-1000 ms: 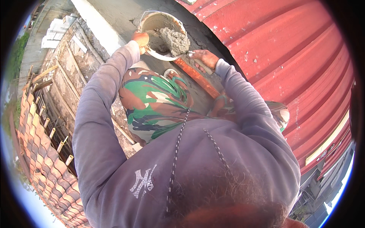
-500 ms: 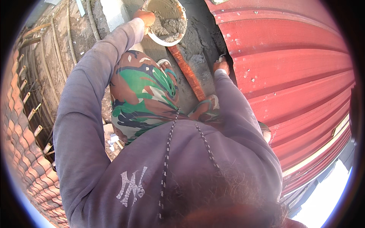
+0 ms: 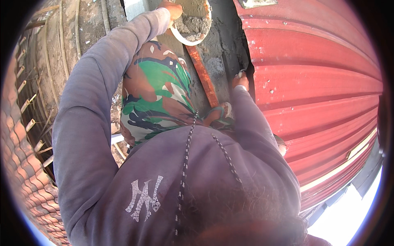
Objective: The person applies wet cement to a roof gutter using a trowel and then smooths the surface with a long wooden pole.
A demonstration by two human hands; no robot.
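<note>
At the top of the head view, my left hand (image 3: 172, 11) is closed on the left edge of a white-rimmed bucket (image 3: 193, 42). Grey wet mortar (image 3: 195, 25) lies inside the bucket, whose far part is cut off by the frame. My right hand (image 3: 240, 80) is low beside the edge of the red metal sheeting, over the grey mortar-smeared surface (image 3: 223, 53). Its fingers are closed, and a small pale bit shows at them; whatever they hold is too small and dark to name. Between the hands, a worn orange-red bar (image 3: 202, 76) runs from below the bucket toward my sandalled foot (image 3: 221, 112).
Red ribbed metal sheeting (image 3: 316, 86) fills the right side, close against my right arm. To the left, thin wooden poles (image 3: 78, 30) lie over a brownish surface, with cut stick ends (image 3: 30, 125) and orange roof tiles (image 3: 28, 180) beyond. A pale block (image 3: 135, 7) stands beside the bucket.
The view has shifted, so the bucket and my left hand sit higher and further right in it. My right hand appears slightly lower along the sheeting's edge. Both hands stay closed.
</note>
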